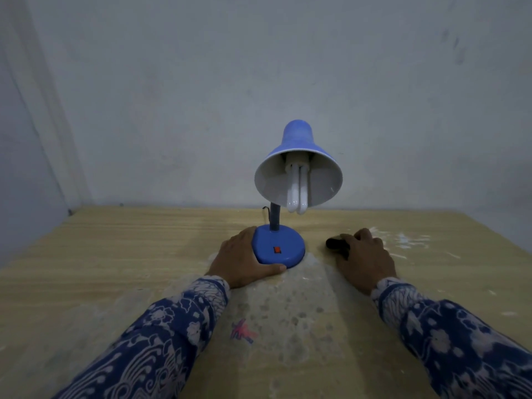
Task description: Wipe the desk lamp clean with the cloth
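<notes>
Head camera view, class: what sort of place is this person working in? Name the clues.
Probably a plain room at home, at a desk or table against a wall. Clues: the worn wooden tabletop, the blue desk lamp standing on it, and the bare pale wall close behind.

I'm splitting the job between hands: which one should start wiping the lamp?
Right, probably: the right hand already rests on the dark cloth, while the left hand braces the lamp's base.
</notes>
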A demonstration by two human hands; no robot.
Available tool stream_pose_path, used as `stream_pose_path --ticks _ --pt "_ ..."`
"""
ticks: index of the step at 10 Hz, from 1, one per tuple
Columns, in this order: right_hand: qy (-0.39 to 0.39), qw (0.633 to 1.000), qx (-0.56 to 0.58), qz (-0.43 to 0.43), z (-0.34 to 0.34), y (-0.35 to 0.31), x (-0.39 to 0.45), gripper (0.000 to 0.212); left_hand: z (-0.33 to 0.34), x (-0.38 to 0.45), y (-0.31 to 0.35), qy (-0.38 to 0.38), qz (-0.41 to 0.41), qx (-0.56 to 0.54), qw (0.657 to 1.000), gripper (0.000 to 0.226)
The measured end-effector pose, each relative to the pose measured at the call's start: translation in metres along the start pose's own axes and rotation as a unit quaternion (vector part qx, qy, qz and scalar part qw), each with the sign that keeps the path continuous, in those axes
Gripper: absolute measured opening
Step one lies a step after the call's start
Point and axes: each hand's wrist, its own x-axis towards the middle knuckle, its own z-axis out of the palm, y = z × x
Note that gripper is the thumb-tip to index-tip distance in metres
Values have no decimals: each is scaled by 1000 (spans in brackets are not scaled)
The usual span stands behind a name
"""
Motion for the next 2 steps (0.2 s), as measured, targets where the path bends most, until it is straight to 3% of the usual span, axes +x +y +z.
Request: stream_pose_path --ticks 2 --pt "-10 999 -33 -3 -9 0 -6 77 2 -11 4 9 -16 -21 1000 96"
